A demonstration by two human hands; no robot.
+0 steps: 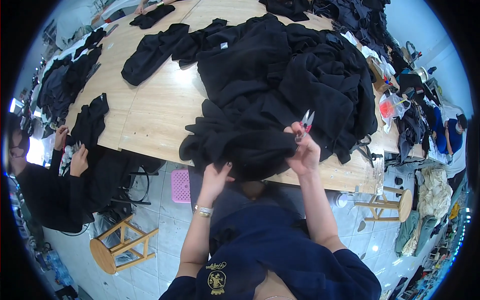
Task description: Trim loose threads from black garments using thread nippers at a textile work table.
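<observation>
A black garment point(240, 145) bunches over the near edge of the wooden table, part of a large heap of black cloth point(320, 85). My left hand point(216, 181) grips its near left edge, thumb on top and fingers hidden under the fabric. In my right hand point(304, 154) is a pair of small thread snips point(307, 121) with red handles, blades pointing up and away from me. The fingers of that hand also rest against the garment's right side; whether they pinch the cloth I cannot tell.
Black pieces point(155, 55) lie across the wooden table point(155, 112). At the left a co-worker point(45, 185) handles dark cloth. Wooden stools point(105, 255) stand on the tiled floor, with a pink plastic stool point(180, 186) under the table edge. A drink bag point(392, 107) sits at the right.
</observation>
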